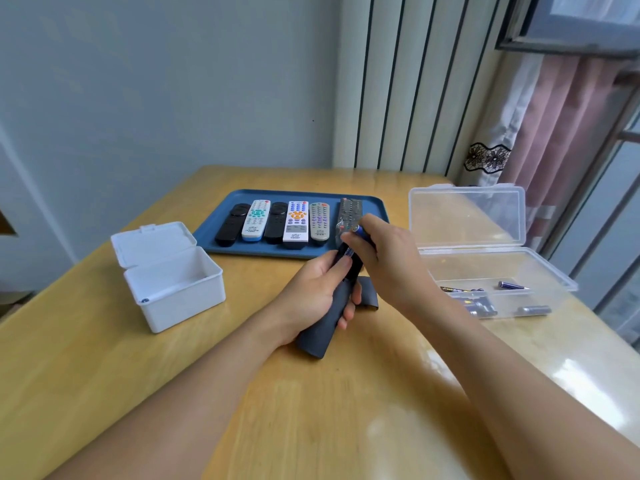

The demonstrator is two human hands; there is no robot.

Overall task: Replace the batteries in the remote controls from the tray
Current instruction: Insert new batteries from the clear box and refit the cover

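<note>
The dark remote [327, 306] lies in the left hand [311, 299], back side up, its far end raised toward the tray and its near end on the table [311, 410]. The fingers of this hand are wrapped around the body of the remote, so it is grasped firmly. Just above that grip, the right hand [384, 251] pinches a blue battery [358, 231] between thumb and fingers, at the open far end of the remote. One more battery seems to sit already in the compartment, but this I cannot tell for sure.

I judge that the step in hand is to put a battery in this remote, or to take one out; the pictures do not decide which. If it goes in, the next move needs the battery turned to the right polarity and pressed down into its slot. Then the dark cover [369, 296], which lies just right of the left hand's grip, must slide back on.

Beyond the hands, the blue tray [221, 233] holds six remotes: two black, two white, one beige, one grey. To the right of the grip stands one clear box [485, 271], open, with several loose batteries, perhaps five. To the left stands one white box [169, 275], also open.
</note>
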